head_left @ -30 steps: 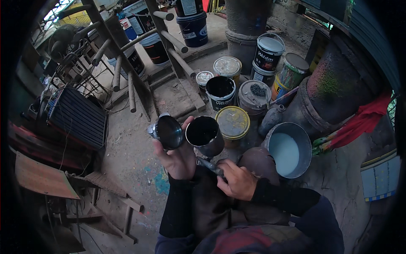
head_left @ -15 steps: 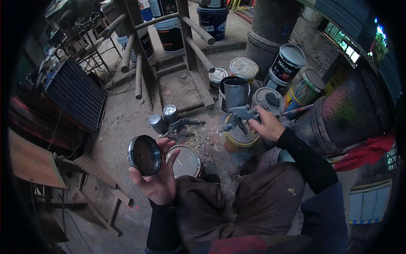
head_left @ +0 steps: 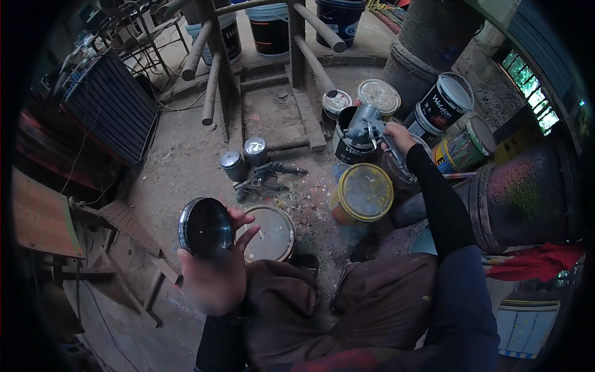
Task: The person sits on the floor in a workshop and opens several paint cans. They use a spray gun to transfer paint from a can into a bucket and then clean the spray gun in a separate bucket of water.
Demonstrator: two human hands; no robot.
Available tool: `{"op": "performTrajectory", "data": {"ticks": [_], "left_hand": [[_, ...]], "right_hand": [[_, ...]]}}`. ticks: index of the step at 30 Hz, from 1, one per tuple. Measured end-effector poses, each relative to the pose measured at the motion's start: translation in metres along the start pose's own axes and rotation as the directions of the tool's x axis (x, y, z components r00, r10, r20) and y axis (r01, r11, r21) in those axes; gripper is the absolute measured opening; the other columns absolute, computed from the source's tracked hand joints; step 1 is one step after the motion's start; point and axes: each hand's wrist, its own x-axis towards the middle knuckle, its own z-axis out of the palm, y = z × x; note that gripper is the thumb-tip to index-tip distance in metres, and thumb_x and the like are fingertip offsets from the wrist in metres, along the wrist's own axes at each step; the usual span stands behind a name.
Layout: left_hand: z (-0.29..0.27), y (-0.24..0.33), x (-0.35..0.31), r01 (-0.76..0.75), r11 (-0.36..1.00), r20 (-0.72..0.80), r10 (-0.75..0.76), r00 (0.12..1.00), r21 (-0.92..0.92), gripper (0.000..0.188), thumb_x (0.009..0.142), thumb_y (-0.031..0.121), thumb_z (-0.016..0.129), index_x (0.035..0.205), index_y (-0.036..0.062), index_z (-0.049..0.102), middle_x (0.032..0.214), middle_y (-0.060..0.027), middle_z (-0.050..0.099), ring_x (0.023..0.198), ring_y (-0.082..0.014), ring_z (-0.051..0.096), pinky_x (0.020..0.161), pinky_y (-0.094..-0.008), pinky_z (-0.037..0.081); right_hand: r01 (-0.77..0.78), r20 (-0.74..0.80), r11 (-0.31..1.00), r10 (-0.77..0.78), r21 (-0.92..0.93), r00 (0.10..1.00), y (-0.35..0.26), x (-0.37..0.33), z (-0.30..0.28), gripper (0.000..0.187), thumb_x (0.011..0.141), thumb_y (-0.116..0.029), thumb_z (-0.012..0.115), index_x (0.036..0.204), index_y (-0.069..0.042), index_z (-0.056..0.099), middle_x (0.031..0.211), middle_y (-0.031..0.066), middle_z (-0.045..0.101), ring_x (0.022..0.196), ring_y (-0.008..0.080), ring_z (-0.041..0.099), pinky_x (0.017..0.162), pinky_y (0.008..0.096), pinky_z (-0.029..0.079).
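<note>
My left hand (head_left: 214, 282), blurred at the palm, grips a shiny round metal cup (head_left: 208, 228) by its side, mouth toward me. Its inside looks dark. Out to the right, my right hand (head_left: 400, 136) is closed around the handle of a grey spray gun (head_left: 392, 154). The gun is over the black paint bucket (head_left: 352, 152), in front of a grey metal cylinder (head_left: 370, 114) at the bucket's mouth; whether they touch I cannot tell. Below it stands a yellow-rimmed can (head_left: 365, 192). A round lidded pail (head_left: 269, 232) is beside my left hand.
More spray guns (head_left: 273, 177) lie on the dirty floor by two small metal cups (head_left: 232, 165). Lidded paint buckets (head_left: 447, 99) cluster at the right, near a large dark drum (head_left: 520, 192). A wooden frame (head_left: 299, 68) with protruding poles stands ahead; a ribbed dark panel (head_left: 111, 108) leans left.
My right hand has carried the spray gun away from me, from above the yellow-rimmed can to the black bucket. My left hand still holds the cup, shifted slightly left. The whole view has shifted.
</note>
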Motion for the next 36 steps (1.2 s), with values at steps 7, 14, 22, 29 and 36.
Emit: {"op": "performTrajectory", "data": {"ticks": [7,14,22,29,36], "left_hand": [[0.000,-0.003,0.001,-0.006,1.000,-0.017,0.006,1.000,0.026,0.071,0.084,0.060,0.035,0.124,0.0018,0.042,0.111,-0.0152,0.053,0.102,-0.0276,0.052,0.086,-0.0467,0.043],[0.005,-0.005,0.004,0.081,0.990,-0.034,-0.077,0.996,0.115,0.065,0.086,0.054,0.035,0.124,0.0026,0.043,0.113,-0.0153,0.053,0.098,-0.0254,0.054,0.085,-0.0461,0.044],[0.033,-0.076,0.074,0.601,0.676,0.131,-0.704,0.698,0.427,0.055,0.088,0.047,0.037,0.123,0.0066,0.046,0.110,-0.0112,0.058,0.096,-0.0246,0.057,0.082,-0.0418,0.046],[0.036,-0.246,0.095,0.822,0.405,0.009,-0.899,0.439,0.399,0.056,0.088,0.052,0.032,0.123,0.0099,0.043,0.112,-0.0140,0.054,0.087,-0.0322,0.057,0.077,-0.0480,0.048],[0.046,-0.318,0.078,0.918,0.229,-0.214,-0.927,0.307,0.323,0.069,0.089,0.058,0.024,0.122,0.0005,0.044,0.103,-0.0282,0.056,0.089,-0.0385,0.061,0.073,-0.0474,0.052]], "right_hand": [[-0.106,0.010,0.914,0.111,0.391,0.994,0.010,0.033,-0.021,0.026,0.080,-0.029,0.045,0.084,-0.004,0.052,0.060,0.0080,0.054,0.045,0.0178,0.051,0.037,0.0282,0.041],[-0.147,0.121,0.733,0.088,0.664,0.989,-0.012,0.034,-0.018,0.028,0.082,-0.032,0.042,0.071,-0.007,0.043,0.055,0.0039,0.044,0.046,0.0150,0.046,0.036,0.0248,0.038],[-0.141,0.152,0.598,0.031,0.789,0.988,-0.030,0.025,-0.017,0.039,0.082,-0.047,0.059,0.073,-0.010,0.050,0.051,0.0003,0.047,0.041,0.0080,0.047,0.034,0.0166,0.037],[-0.114,0.118,0.583,0.030,0.805,0.993,-0.033,0.025,-0.024,0.042,0.076,-0.048,0.066,0.071,-0.011,0.048,0.051,-0.0013,0.045,0.041,0.0073,0.047,0.033,0.0161,0.037],[-0.110,0.094,0.543,0.056,0.832,0.994,-0.024,0.019,-0.028,0.041,0.081,-0.044,0.061,0.072,-0.006,0.054,0.051,-0.0002,0.046,0.041,0.0063,0.044,0.034,0.0147,0.036]]}}
